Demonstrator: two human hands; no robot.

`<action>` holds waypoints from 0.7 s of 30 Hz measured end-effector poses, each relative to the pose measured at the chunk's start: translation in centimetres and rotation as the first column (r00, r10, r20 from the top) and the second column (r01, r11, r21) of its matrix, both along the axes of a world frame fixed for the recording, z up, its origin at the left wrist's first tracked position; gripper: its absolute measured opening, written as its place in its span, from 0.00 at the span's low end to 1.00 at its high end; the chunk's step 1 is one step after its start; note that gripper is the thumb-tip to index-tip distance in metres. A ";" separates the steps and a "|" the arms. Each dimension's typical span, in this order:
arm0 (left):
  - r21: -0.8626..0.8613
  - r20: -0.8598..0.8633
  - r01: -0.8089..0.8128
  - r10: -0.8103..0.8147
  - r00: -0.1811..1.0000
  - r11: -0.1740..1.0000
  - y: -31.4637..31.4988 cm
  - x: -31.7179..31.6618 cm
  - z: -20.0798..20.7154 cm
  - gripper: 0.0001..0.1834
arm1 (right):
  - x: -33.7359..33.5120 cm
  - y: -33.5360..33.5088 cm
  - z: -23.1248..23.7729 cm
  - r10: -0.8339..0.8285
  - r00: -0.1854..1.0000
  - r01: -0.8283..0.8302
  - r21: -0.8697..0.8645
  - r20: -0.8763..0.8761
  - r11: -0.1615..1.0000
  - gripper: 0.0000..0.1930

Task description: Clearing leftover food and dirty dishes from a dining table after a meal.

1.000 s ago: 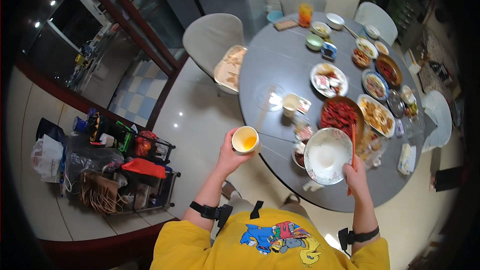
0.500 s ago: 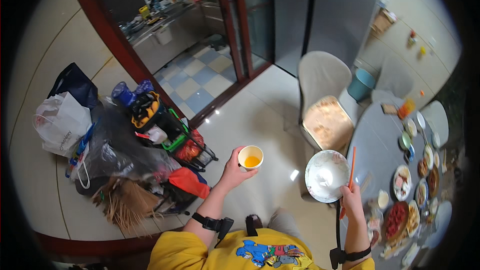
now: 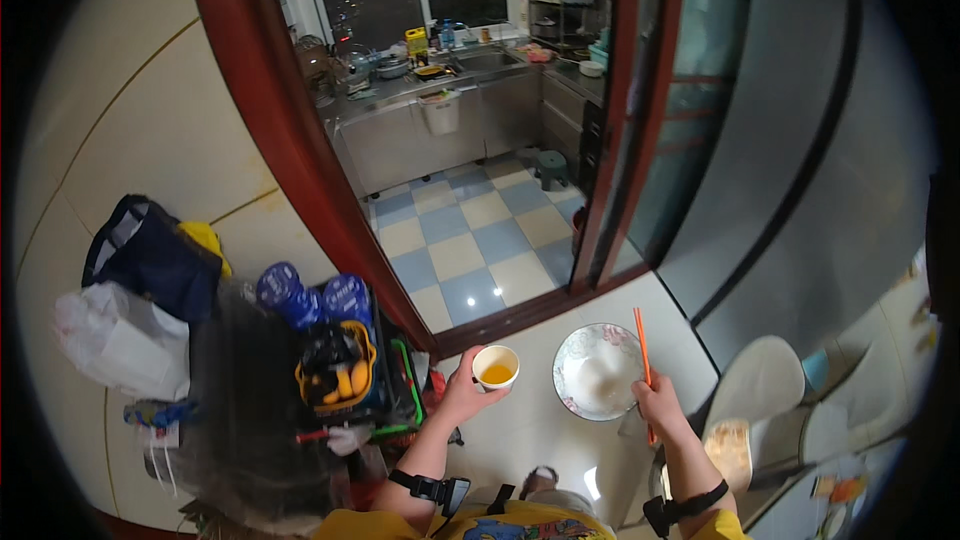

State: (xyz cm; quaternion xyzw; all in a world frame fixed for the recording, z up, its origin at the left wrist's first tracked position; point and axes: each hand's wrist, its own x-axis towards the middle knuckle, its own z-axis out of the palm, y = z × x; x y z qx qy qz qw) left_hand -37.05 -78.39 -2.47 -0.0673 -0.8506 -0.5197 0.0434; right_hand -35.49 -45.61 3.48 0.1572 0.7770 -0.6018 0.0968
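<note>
The left hand (image 3: 467,392) has its grip curled around a paper cup (image 3: 498,359), closed as far as the cup allows; inside is some orange drink (image 3: 496,374). The right hand (image 3: 658,406) has its grip closed on the rim of a white bowl (image 3: 588,368), together with orange chopsticks (image 3: 642,340). Cup and bowl are side by side, apart, above the floor (image 3: 530,435). Beyond the door frame (image 3: 297,140), a sink (image 3: 488,62) is set in the counter (image 3: 405,90).
</note>
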 end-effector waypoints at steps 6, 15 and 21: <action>0.061 0.002 -0.174 0.175 0.985 0.983 -3.9 -17.3 0.1 0.41 | -24.8 -5.9 -1.5 0.244 0.956 -0.240 0.043 -0.163 0.970 0.09; 0.209 0.007 -0.286 0.291 0.957 0.935 -11.0 -45.1 -0.8 0.42 | -56.8 -15.3 -2.5 0.322 0.934 -0.328 -0.015 -0.152 0.945 0.10; 0.186 0.028 -0.340 0.340 0.940 0.922 -15.9 -61.9 -2.1 0.42 | -76.0 -21.1 -1.8 0.314 0.948 -0.316 -0.045 -0.049 0.948 0.11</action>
